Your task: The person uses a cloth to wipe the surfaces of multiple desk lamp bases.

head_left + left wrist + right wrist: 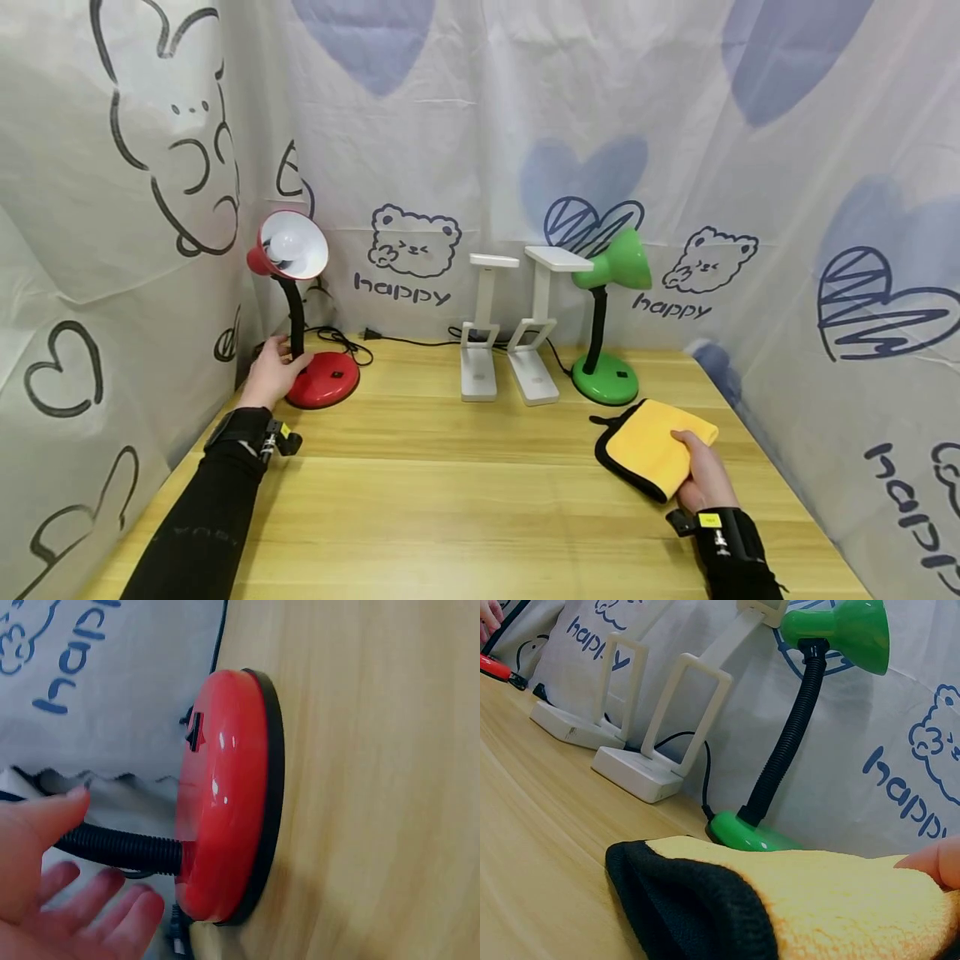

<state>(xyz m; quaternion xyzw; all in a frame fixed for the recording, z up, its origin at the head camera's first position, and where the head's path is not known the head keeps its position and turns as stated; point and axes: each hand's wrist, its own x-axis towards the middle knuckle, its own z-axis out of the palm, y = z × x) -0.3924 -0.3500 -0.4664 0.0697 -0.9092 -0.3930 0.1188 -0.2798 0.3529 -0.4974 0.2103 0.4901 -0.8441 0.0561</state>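
My left hand [272, 375] is at the black gooseneck [124, 847] of a red desk lamp [324, 381], just above its round base. In the left wrist view the neck passes between my thumb and spread fingers, which do not close round it; whether the thumb touches it I cannot tell. My right hand [702, 471] holds a folded yellow cloth [652, 446] with black edging, thumb on top and fingers hidden beneath. Behind the cloth stands a green desk lamp [606, 379], apart from the hand.
Two white folding lamps [478, 373] stand side by side at the back middle of the wooden table [450, 500]. A black power cord with a plug [371, 334] lies along the back edge. A printed white curtain [420, 167] encloses the back and sides.
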